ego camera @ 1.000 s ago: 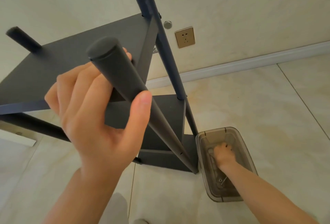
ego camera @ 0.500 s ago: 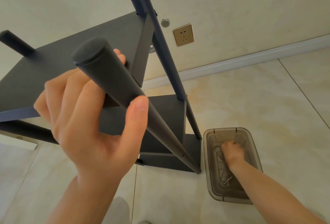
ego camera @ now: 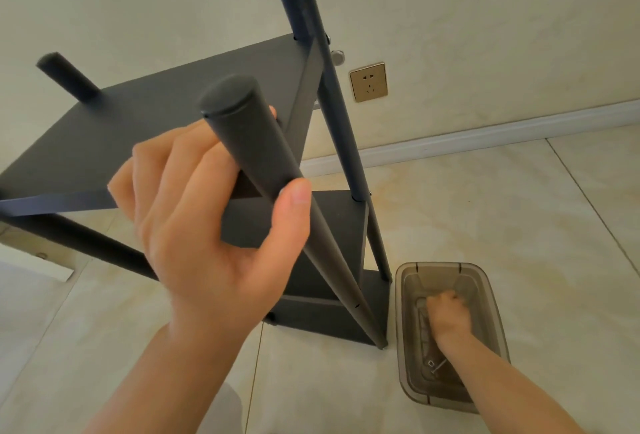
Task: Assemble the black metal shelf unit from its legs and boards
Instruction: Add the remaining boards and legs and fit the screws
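Observation:
The black metal shelf unit (ego camera: 156,129) stands on the tiled floor, seen from above, with three boards mounted on round legs. My left hand (ego camera: 207,226) grips the near leg (ego camera: 249,129) just under its capped top, thumb on the right side and fingers wrapped behind. The far right leg (ego camera: 329,80) and far left leg (ego camera: 65,79) stick up above the top board. My right hand (ego camera: 448,316) reaches down into a translucent plastic box (ego camera: 491,295) beside the shelf's base, fingers curled downward; what they hold is hidden. Small metal hardware (ego camera: 434,364) lies in the box.
A wall with a gold socket (ego camera: 368,81) and a white baseboard (ego camera: 485,136) runs behind the shelf. A white object (ego camera: 34,264) lies on the floor at the left, partly under the shelf. Bare tiles spread to the right of the box.
My head view has shifted a little. My left hand keeps its grip on the near leg, and my right hand stays inside the box.

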The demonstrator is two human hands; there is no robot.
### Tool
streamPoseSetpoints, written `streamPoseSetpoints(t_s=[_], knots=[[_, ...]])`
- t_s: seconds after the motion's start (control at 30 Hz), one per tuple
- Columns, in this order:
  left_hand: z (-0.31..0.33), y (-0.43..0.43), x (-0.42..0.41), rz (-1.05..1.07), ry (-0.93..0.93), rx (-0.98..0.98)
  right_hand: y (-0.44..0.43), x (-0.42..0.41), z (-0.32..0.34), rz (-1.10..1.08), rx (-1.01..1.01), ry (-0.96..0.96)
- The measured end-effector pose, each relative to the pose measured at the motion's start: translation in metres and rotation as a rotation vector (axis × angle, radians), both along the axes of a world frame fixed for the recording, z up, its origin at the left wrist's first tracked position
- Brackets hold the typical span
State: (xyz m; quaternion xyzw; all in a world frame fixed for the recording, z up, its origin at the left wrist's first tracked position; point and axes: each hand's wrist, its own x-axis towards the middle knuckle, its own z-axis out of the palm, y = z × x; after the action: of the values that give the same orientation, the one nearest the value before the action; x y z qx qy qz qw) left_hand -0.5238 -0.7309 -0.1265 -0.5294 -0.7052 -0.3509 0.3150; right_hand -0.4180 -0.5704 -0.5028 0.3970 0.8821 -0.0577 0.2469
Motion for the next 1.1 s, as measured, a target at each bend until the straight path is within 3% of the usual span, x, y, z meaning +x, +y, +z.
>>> streamPoseSetpoints(t_s=[0.33, 0.47, 0.6, 0.7, 0.87, 1.1], knots=[[0.003, -0.004, 0.0, 0.043, 0.019, 0.052, 0.008, 0.01, 0.068, -0.296, -0.218, 0.315], [0.004, -0.008, -0.001, 0.057, 0.012, 0.001, -0.008, 0.002, 0.122, -0.48, -0.166, 0.903], [0.006, -0.011, -0.002, 0.062, 0.013, -0.05, -0.036, -0.018, 0.196, -0.618, -0.293, 1.583], [0.01, -0.014, -0.001, 0.084, 0.008, -0.094, -0.062, -0.029, 0.245, -0.543, -0.321, 1.831], [0.021, -0.019, 0.0, 0.09, -0.065, -0.194, -0.098, -0.035, 0.275, -0.414, -0.465, 1.834], [0.031, -0.024, -0.004, 0.099, -0.14, -0.274, -0.108, -0.058, 0.29, -0.516, -0.604, 1.797]])
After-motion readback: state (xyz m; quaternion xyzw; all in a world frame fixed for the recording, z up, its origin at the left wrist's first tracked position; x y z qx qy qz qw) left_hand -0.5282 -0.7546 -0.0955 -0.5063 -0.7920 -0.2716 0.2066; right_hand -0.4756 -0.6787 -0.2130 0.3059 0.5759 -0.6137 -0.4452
